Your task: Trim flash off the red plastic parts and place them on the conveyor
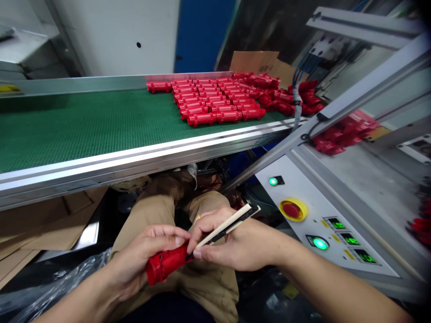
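Above my lap, my left hand (148, 251) is wrapped round a red ribbed plastic tube (170, 262), its open end facing the lower left. My right hand (224, 240) pinches a thin tool with a cream and black handle (232, 223), like a utility knife. The handle slants up to the right, and its dark tip touches the right end of the tube. Whether a blade is out cannot be seen clearly.
Ahead, a green conveyor belt (84, 125) with a metal edge carries rows of red tubes (215, 101) and a loose heap. At right stands a machine panel (303, 242) with lit buttons and a red stop knob (292, 209). Cardboard (50, 220) lies at left.
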Motion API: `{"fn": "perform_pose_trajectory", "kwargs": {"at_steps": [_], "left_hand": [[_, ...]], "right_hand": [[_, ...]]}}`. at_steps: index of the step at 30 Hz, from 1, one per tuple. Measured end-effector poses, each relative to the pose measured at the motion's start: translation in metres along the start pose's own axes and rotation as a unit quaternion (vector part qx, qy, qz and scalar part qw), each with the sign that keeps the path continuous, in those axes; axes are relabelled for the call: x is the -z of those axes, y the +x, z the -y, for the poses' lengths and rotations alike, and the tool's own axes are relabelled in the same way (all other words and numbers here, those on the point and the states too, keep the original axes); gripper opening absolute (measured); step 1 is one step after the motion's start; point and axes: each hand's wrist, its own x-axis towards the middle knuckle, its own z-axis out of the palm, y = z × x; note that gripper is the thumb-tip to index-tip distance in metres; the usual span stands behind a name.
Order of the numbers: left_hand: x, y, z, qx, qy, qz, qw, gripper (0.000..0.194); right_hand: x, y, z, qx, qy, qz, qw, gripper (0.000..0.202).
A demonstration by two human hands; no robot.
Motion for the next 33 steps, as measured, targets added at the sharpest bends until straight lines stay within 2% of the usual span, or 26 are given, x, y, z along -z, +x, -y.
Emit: {"fn": "perform_pose_trajectory", "kwargs": {"at_steps": [5,11,13,16,18,20,23,27,33], "left_hand": [[0.006,0.006,0.006,0.002,0.018,0.022,1.0,0.021],[0.006,0.004,0.002,0.009,0.025,0.004,1.0,0.021],[0.005,0.001,-0.001,0.005,0.038,-0.015,0.999,0.022],[0.003,-0.003,-0.002,-0.036,0.026,-0.049,0.998,0.023],[0.001,-0.004,0.001,-0.074,-0.006,-0.065,0.995,0.024],[0.0,-0.004,0.006,-0.106,-0.034,-0.073,0.991,0.025],[-0.001,-0.003,0.013,-0.137,-0.043,-0.067,0.987,0.02],[-0.004,-0.004,0.017,-0.129,-0.045,-0.041,0.99,0.015],[-0.01,-0.002,0.018,-0.129,-0.039,-0.05,0.99,0.014]], "right_hand": [[0.0,0.0,0.005,-0.016,-0.01,0.005,1.0,0.015],[0.007,-0.005,0.009,0.009,-0.034,-0.012,0.999,0.014],[0.012,-0.011,0.01,0.035,-0.048,-0.04,0.997,0.012],[0.01,-0.02,0.006,0.08,-0.063,-0.15,0.983,0.01],[-0.003,-0.024,-0.001,0.104,-0.063,-0.252,0.96,0.011],[-0.025,-0.023,-0.011,0.117,-0.05,-0.339,0.932,0.015],[-0.063,-0.017,-0.027,0.104,-0.007,-0.418,0.902,0.02],[-0.091,-0.009,-0.04,0.094,0.049,-0.443,0.891,0.022],[-0.093,-0.006,-0.041,0.105,0.069,-0.458,0.88,0.021]]}}
